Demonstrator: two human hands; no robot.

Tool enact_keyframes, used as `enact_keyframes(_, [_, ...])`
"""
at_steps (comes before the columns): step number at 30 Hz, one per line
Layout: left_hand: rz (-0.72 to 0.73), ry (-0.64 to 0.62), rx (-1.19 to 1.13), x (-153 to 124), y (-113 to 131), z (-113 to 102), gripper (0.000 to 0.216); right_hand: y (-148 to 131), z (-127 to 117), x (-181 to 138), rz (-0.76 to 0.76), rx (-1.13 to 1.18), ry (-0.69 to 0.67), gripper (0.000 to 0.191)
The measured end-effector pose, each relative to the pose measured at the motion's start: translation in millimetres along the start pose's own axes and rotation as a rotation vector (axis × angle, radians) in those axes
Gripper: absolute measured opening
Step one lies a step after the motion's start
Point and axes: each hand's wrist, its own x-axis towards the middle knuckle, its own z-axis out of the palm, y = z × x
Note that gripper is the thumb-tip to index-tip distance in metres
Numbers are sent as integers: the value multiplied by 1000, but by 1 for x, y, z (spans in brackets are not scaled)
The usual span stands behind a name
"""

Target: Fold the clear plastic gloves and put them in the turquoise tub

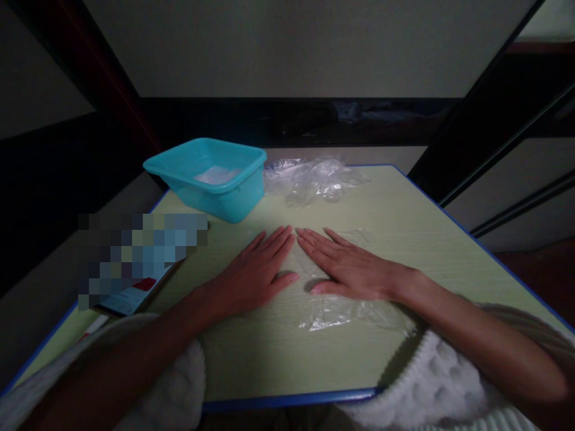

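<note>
A clear plastic bag [332, 314] lies spread on the table, partly hidden under my hands. My left hand [258, 272] rests flat on it, palm down, fingers stretched toward the far side and thumb pointing right. My right hand [348, 263] is also flat on the plastic, its fingers angled up and left. The two hands' fingertips almost meet, with a small gap between them. Neither hand grips anything. Beyond them a crumpled heap of clear plastic bags [318, 179] sits near the far edge.
A turquoise plastic basket [238, 200] stands at the back left, holding something whitish and flat. In front of it lies a phone or tablet [130, 296], its screen mostly blurred out. The light wood-patterned table [278, 365] has a blue edge. A panelled wall rises behind.
</note>
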Motion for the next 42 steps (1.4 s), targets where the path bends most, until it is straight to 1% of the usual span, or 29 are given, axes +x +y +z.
enact_keyframes(7, [-2,-14,14,0,0,0,59,4,-1,-5,-17,-21,2,85])
enact_keyframes(17, [-1,-4,17,-1,0,1,58,5,-8,-19,3,-36,-78,81])
enact_keyframes(21, [14,3,-8,-2,-1,-2,57,8,-19,-24,-24,5,-22,73])
enact_keyframes(24, [112,20,-28,-3,-1,-5,57,12,-27,-30,-9,14,51,63])
enact_keyframes(27, [202,-22,-38,-4,1,-7,57,15,-31,-34,13,0,100,58])
enact_keyframes(30, [214,-68,-48,-5,3,-6,54,15,-33,-35,9,5,128,50])
enact_keyframes(32, [207,-68,-58,-5,4,-6,55,13,-34,-34,3,7,139,43])
enact_keyframes(34, [221,-26,-70,-5,4,-8,56,10,-36,-34,8,-10,143,40])
enact_keyframes(36, [267,37,-78,-5,4,-12,54,8,-38,-34,19,-35,148,39])
enact_keyframes(38, [338,98,-75,-6,3,-16,48,8,-38,-34,23,-50,150,40])
enact_keyframes(42, [454,170,-94,-9,-1,-18,37,9,-36,-35,31,-34,157,37])
